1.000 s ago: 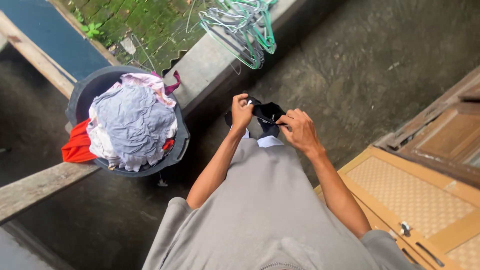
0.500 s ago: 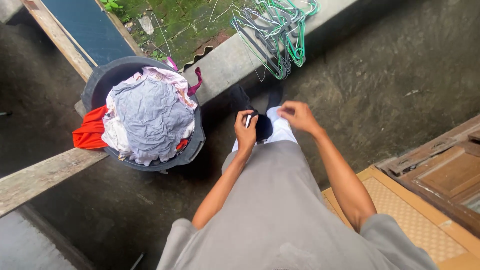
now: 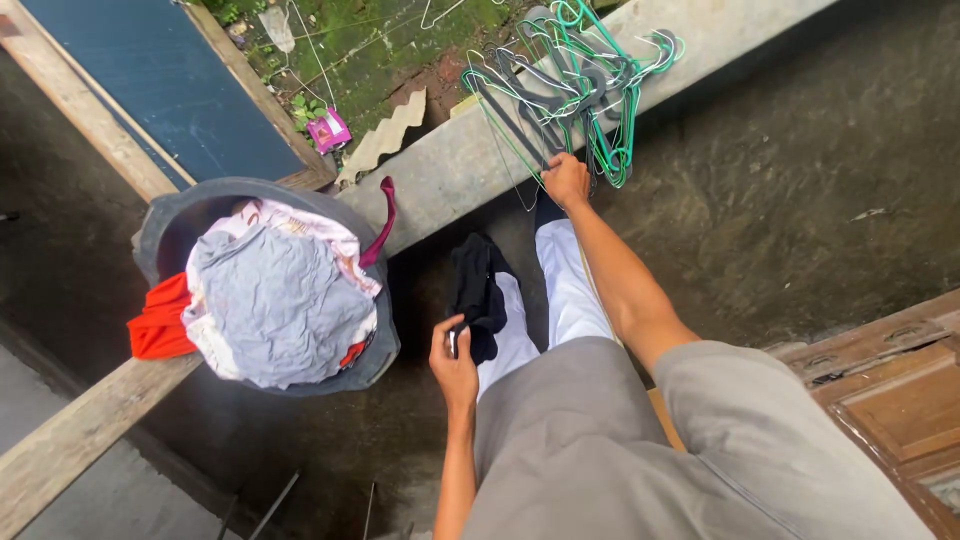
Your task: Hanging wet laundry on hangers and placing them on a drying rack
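Head: pink packet (image 3: 329,130) beyond ledge (image 3: 450,170).

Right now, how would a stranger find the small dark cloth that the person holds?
Start at the round dark plastic tub heaped with crumpled laundry on the left. Just right of it, the left hand grips a small black garment hanging before white trousers. Unlike the pale tub clothes, it is black and held.

You are gripping a small black garment (image 3: 478,295), hanging limp and crumpled from its lower end at six o'clock; wire hangers (image 3: 575,80), green and grey, are lying bunched at twelve o'clock.
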